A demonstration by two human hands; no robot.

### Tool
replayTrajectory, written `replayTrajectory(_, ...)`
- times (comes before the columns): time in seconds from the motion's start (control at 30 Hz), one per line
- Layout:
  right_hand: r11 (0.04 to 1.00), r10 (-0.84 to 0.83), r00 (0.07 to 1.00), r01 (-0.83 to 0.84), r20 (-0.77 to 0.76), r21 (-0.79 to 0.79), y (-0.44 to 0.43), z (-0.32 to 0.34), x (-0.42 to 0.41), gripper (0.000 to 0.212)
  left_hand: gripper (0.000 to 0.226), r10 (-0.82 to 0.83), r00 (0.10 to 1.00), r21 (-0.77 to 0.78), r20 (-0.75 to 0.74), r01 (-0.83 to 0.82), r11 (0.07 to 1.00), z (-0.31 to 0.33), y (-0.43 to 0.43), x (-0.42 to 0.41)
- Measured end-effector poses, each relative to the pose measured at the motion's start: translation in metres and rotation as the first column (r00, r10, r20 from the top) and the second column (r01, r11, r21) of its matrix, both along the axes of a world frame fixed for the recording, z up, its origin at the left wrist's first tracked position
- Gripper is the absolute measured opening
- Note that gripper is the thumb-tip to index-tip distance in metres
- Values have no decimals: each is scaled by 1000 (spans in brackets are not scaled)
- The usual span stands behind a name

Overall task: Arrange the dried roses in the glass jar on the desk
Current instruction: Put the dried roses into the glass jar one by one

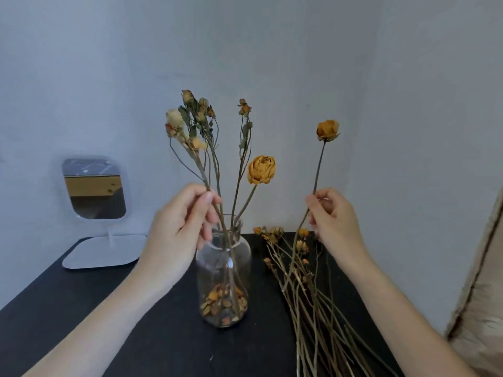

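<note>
A clear glass jar [223, 270] stands on the black desk [152, 336], with loose dried petals at its bottom and several dried rose stems in it. One big orange rose [261, 170] leans right from the jar. My left hand [181, 221] pinches a branching stem with pale buds [190, 123] just above the jar's mouth; its lower end is inside the jar. My right hand [330, 216] holds a single orange rose [327, 130] by its stem, upright in the air right of the jar. A bundle of dried roses [307, 284] lies on the desk below that hand.
A white-framed stand mirror [95, 186] with a flat base [102, 251] sits at the desk's back left. Grey walls close the corner behind. A beige furry cushion or fabric [479, 308] is at the right edge.
</note>
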State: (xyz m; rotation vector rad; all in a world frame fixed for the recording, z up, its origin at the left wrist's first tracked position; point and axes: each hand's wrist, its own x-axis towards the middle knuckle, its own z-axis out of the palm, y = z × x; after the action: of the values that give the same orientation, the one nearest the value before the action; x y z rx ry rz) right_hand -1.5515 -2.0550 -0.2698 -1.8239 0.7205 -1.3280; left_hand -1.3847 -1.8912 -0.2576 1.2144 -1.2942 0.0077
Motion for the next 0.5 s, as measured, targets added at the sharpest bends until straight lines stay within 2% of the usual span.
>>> replayTrajectory(0.07, 1000, 15, 999, -14, 45, -24, 8, 10, 5, 9, 20, 113, 993, -100, -14, -114, 988, 17, 0, 17)
replayTrajectory(0.13, 999, 24, 997, -21, 67, -46, 15, 19, 11, 9, 24, 229, 973, -175, -13, -227, 958, 33, -2, 32)
replayTrajectory(0.23, 997, 45, 996, -40, 73, -73, 24, 27, 19, 9, 21, 310, 951, -227, -2, -302, 926, 50, -4, 46)
replayTrajectory(0.37, 994, 47, 998, -42, 45, -103, 31, 28, 25, 11, 19, 313, 950, -258, -2, -303, 918, 60, -7, 50)
replayTrajectory(0.5, 992, 45, 998, -40, 32, -123, 35, 28, 29, 12, 19, 331, 939, -152, 94, -315, 937, 46, -16, 44)
